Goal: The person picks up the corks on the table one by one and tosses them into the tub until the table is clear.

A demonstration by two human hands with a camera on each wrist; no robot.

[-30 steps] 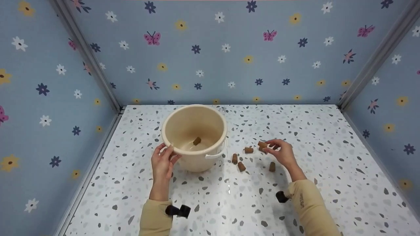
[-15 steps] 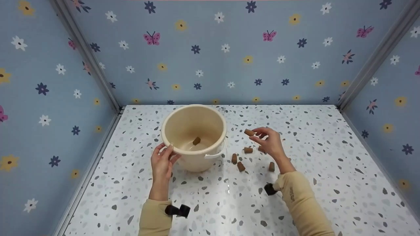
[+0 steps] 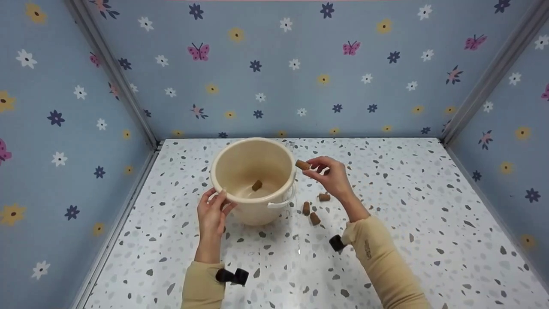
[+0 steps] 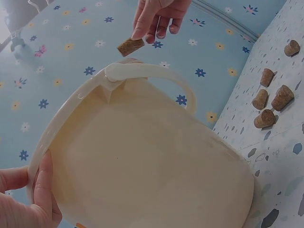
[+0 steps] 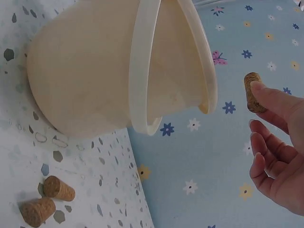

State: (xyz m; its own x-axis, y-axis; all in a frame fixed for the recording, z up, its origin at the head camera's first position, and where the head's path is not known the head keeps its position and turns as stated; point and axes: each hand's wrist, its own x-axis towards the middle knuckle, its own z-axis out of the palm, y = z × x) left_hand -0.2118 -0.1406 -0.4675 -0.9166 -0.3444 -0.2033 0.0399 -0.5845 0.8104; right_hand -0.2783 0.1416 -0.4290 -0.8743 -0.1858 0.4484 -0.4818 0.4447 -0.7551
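At the left, one left hand (image 3: 211, 212) pinches the rim of one cream bucket (image 3: 257, 214) between thumb and fingers. The bucket stands upright on one speckled table (image 3: 266, 283), with one cork inside (image 3: 257, 185) lying on its bottom and one white handle (image 3: 281, 205) hanging at its right side. Right of it, the left wrist view counts five loose corks (image 4: 260, 99) on the table; the head view shows only three. One raised cork (image 3: 302, 165), apart from the bucket near its right rim, is pinched between thumb and forefinger of one right hand (image 3: 334, 176), its other fingers loosely bent.
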